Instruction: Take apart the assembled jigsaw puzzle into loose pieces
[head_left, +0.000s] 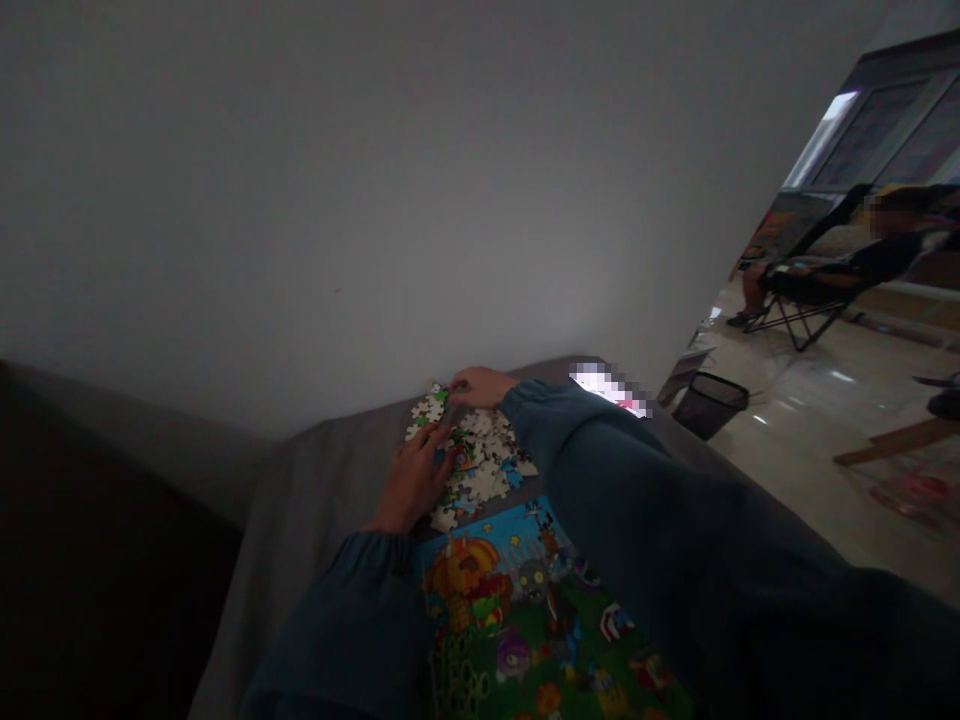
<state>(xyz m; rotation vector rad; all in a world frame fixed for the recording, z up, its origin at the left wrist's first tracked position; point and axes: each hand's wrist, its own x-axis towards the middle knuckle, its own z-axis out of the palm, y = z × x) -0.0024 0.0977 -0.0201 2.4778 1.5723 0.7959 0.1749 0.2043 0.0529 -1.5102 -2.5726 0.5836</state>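
Loose jigsaw puzzle pieces (491, 478) lie in a heap on the grey cloth, many with their pale backs up and some showing blue, green or red. My left hand (414, 482) rests at the heap's left side, its fingers stretched out and apart over the pieces. At the far side of the heap, my right hand (481, 387) has its fingers bent together in a pinch at a green puzzle piece (440, 397). Nearer to me lies a colourful cartoon picture (525, 610) with a pumpkin and zombie figures, partly covered by both sleeves.
A grey cloth (307, 500) covers the surface, which meets a pale wall (375, 200). A bright, blurred-out screen (604, 385) lies beyond my right forearm. On the floor at right stands a dark mesh bin (709, 403); farther off, a person (877, 255) sits in a folding chair.
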